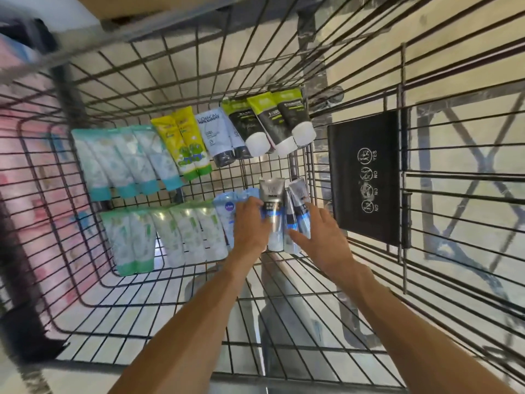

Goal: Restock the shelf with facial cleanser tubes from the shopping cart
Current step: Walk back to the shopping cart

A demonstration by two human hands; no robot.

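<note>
Cart (369,194) holds rows of tubes. Left hand (250,223) grips a silver tube (273,206); right hand (318,234), fingers straight, touches neighbouring tubes (298,194).

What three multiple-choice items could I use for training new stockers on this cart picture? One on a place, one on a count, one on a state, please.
1. Where do the black tubes with lime-green ends lie?
A. far right corner of the cart
B. near left corner
C. on the floor

2. How many yellow tubes lie side by side?
A. two
B. four
C. six

3. What is the left hand doing?
A. hanging idle outside the cart
B. gripping a silver tube
C. holding the black flap

Key: 1 A, they sit at the far end beside the black flap. 2 A, a pair shows. 3 B, its fingers curl round the silver tube, while the right hand touches the neighbouring tubes.
</note>
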